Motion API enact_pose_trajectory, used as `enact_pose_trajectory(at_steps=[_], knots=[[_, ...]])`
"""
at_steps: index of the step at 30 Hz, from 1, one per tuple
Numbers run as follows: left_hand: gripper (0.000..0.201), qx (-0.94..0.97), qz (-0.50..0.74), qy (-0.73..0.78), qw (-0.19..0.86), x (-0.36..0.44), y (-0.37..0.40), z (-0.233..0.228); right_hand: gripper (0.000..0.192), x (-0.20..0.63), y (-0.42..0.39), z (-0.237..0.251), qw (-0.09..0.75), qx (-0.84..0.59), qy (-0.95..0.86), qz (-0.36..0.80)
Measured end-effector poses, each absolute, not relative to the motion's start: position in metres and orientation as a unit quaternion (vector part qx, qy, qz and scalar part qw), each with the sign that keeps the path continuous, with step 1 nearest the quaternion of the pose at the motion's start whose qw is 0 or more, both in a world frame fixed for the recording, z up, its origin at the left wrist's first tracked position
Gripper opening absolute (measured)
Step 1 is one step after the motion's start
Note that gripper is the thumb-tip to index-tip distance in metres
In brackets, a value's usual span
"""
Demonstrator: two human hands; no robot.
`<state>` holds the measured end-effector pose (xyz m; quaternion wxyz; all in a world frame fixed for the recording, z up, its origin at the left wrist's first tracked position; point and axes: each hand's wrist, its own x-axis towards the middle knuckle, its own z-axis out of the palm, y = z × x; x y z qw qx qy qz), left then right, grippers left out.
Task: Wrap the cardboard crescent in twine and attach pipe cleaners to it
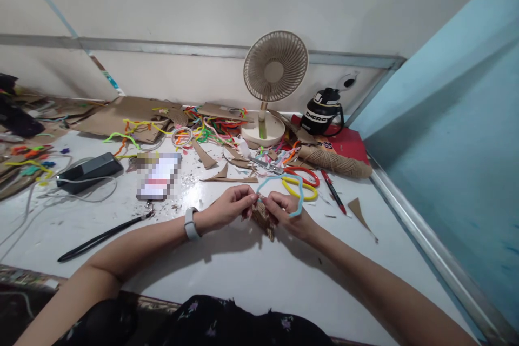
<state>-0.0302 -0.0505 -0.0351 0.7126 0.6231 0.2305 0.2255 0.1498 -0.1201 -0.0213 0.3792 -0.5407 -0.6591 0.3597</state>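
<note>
A fuzzy light-blue pipe cleaner [284, 186] loops over a ridged cardboard piece [264, 220]; the left hand [225, 210] and right hand [288, 212] pinch both, fingertips meeting above the glossy white table [243, 265].

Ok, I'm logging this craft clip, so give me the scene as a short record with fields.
surface: glossy white table
left hand: left hand pinches the light blue pipe cleaner
right hand: right hand holds the small brown twine-wrapped piece and the same pipe cleaner
just beyond hands: yellow pipe cleaner loop, red pen
back: beige desk fan, black jug
left side: black power bank
</note>
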Motion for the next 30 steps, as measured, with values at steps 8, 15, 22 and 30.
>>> enact_pose_trajectory(at_steps=[8,15,22,30], knots=[[0.044,0.631,0.196,0.243,0.711,-0.031,-0.049,-0.035,0.029,0.156,-0.116,-0.022,0.276,-0.456,-0.844,0.061],[0.045,0.633,0.209,0.24,0.705,-0.029,-0.049,-0.036,0.033,0.157,-0.115,-0.023,0.253,-0.42,-0.871,0.04],[0.046,0.602,0.252,0.267,0.709,-0.028,-0.047,-0.029,0.026,0.169,-0.113,-0.033,0.237,-0.464,-0.853,-0.023],[0.045,0.607,0.301,0.285,0.678,-0.034,-0.033,-0.018,0.032,0.189,-0.106,-0.022,0.296,-0.479,-0.823,0.076]])
